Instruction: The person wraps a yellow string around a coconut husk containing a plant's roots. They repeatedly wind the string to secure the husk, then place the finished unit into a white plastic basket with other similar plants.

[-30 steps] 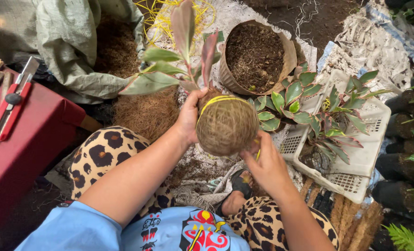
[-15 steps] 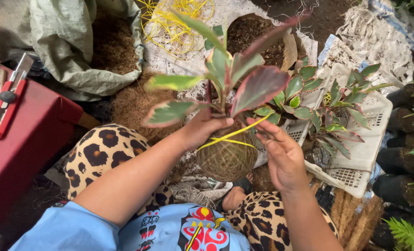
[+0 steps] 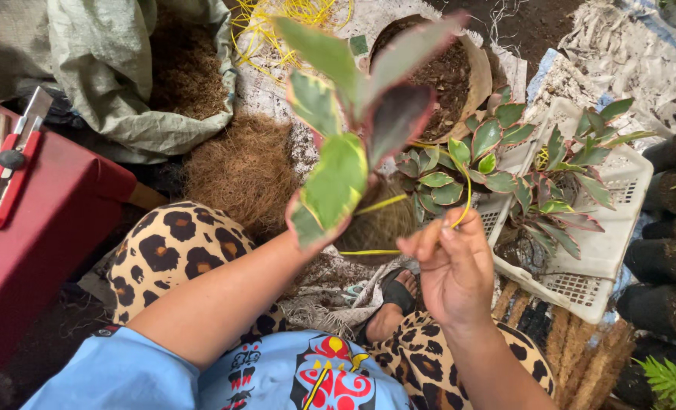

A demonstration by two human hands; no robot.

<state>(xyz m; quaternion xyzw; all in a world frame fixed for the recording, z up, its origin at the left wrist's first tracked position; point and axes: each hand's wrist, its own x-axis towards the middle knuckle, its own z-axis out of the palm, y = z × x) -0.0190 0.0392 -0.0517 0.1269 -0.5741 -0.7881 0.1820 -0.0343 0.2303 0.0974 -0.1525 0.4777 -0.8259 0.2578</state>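
A plant with green, cream and red leaves point(image 3: 353, 129) grows from a round ball of brown coconut fibre point(image 3: 383, 224). My left hand point(image 3: 307, 231) holds that ball from below and is mostly hidden behind a leaf. Thin yellow string point(image 3: 368, 252) runs across the ball. My right hand point(image 3: 452, 266) pinches the end of this string just to the right of the ball, fingers closed on it.
A white plastic basket point(image 3: 603, 258) with small variegated plants stands at right. A round pot of soil point(image 3: 482, 76) sits behind. Loose coconut fibre point(image 3: 239, 167), a grey sack point(image 3: 118, 83), a red box point(image 3: 42, 220) with a cutter point(image 3: 11, 167) lie left.
The fibre ball has turned upright, so the plant's leaves now rise toward the camera. My right hand has moved from under the ball to its right side, pulling the yellow string.
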